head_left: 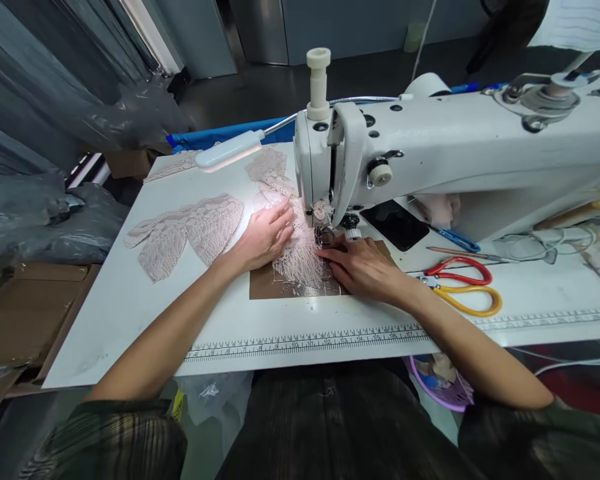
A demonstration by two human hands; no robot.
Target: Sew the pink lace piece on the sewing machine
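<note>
Worktop (110,313): sewing machine (430,133) at 2 o'clock. Apparently positioning/stitching lace (300,263); your left grip (267,233) loosely spread, right grip (365,267) pinch unclear. Next needs even guiding.

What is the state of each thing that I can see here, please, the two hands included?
Lace between the hands: spread out
Left hand: open, resting on this lace
Right hand: fingertips at this lace's right side
Lace at the left: laid out on the worktable
Gooseneck lamp: appears lit
Sewing machine: running or stopped, cannot tell
Smartphone: screen dark
Red-and-yellow-handled scissors: handles apart, blade tips hidden
Purple basket: holding scraps
</note>
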